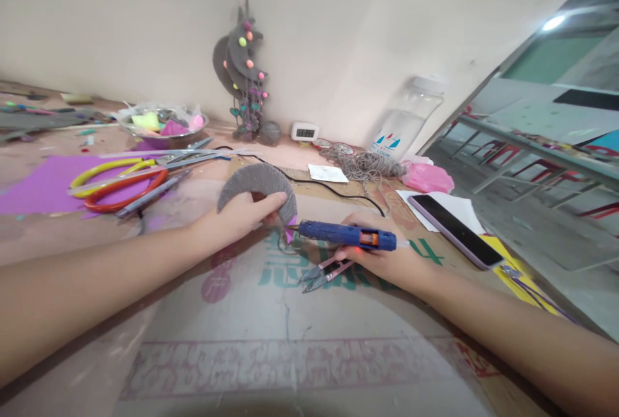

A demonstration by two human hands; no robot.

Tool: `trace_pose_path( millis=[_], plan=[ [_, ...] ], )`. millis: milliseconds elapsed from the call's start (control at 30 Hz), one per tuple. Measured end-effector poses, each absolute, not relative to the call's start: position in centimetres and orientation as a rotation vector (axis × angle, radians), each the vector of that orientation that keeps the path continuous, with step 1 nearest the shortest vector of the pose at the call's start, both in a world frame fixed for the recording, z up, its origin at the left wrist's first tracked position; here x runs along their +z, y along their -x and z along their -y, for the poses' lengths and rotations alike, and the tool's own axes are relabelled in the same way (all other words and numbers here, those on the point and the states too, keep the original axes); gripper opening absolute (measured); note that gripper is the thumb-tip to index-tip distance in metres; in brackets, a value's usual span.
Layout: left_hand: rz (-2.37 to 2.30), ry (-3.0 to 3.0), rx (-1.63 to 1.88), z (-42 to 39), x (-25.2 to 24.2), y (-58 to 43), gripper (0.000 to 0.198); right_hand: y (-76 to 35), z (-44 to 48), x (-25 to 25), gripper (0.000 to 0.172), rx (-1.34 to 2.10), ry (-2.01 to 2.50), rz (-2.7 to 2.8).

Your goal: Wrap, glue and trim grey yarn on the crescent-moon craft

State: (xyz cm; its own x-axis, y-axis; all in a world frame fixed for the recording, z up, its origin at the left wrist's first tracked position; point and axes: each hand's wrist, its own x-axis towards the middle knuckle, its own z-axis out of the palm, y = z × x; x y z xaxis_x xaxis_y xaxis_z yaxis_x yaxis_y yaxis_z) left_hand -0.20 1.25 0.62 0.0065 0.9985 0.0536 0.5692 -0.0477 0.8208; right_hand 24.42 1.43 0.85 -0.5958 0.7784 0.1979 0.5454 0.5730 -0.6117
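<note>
My left hand (242,214) grips a grey yarn-wrapped crescent (258,186) standing on the cardboard-covered table (271,352). My right hand (382,259) holds a blue glue gun (345,234) lying sideways, its nozzle pointing left at the crescent's lower right tip, where a small purple scrap shows. A pair of pink thread snips (325,273) lies just under the right hand's fingers. The glue gun's black cord (333,188) runs back across the table.
Yellow and orange scissors (118,180) lie on purple sheet at left. A bowl of coloured bits (162,124), a finished grey moon ornament (244,75), a small clock (304,131), tangled grey yarn (362,164), a plastic jar (406,120) and a phone (452,229) sit behind and right.
</note>
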Motion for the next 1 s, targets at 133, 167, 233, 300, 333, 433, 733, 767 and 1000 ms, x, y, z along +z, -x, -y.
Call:
trace_pose_path(
  millis=[133, 167, 233, 300, 333, 433, 733, 767, 1000],
  plan=[
    [-1.619, -1.694, 0.924, -1.24, 0.6, 0.23, 0.041, -24.27, -1.35, 0.98, 0.026, 0.667, 1.06, 2.388],
    [-1.62, -1.694, 0.918, -1.25, 0.58, 0.25, 0.042, -24.23, -1.35, 0.98, 0.026, 0.653, 1.06, 2.388],
    [-1.624, -1.693, 0.891, -1.29, 0.56, 0.3, 0.043, -24.2, -1.38, 0.92, 0.026, 0.618, 1.06, 2.389],
    [-1.628, -1.695, 0.871, -1.32, 0.52, 0.36, 0.044, -24.23, -1.44, 0.77, 0.026, 0.573, 1.048, 2.39],
    [-1.629, -1.697, 0.865, -1.34, 0.49, 0.4, 0.044, -24.27, -1.47, 0.69, 0.026, 0.553, 1.04, 2.391],
    [-1.621, -1.706, 0.879, -1.4, 0.36, 0.51, 0.045, -24.39, -1.55, 0.48, 0.027, 0.52, 1.021, 2.391],
    [-1.621, -1.679, 0.867, -1.35, 0.53, 0.48, 0.044, -24.31, -1.44, 0.55, 0.026, 0.518, 1.015, 2.384],
    [-1.619, -1.681, 0.866, -1.35, 0.52, 0.47, 0.044, -24.29, -1.43, 0.57, 0.025, 0.515, 1.018, 2.384],
    [-1.592, -1.707, 0.904, -1.41, 0.31, 0.47, 0.044, -24.22, -1.37, 0.67, 0.025, 0.506, 1.017, 2.381]
  ],
)
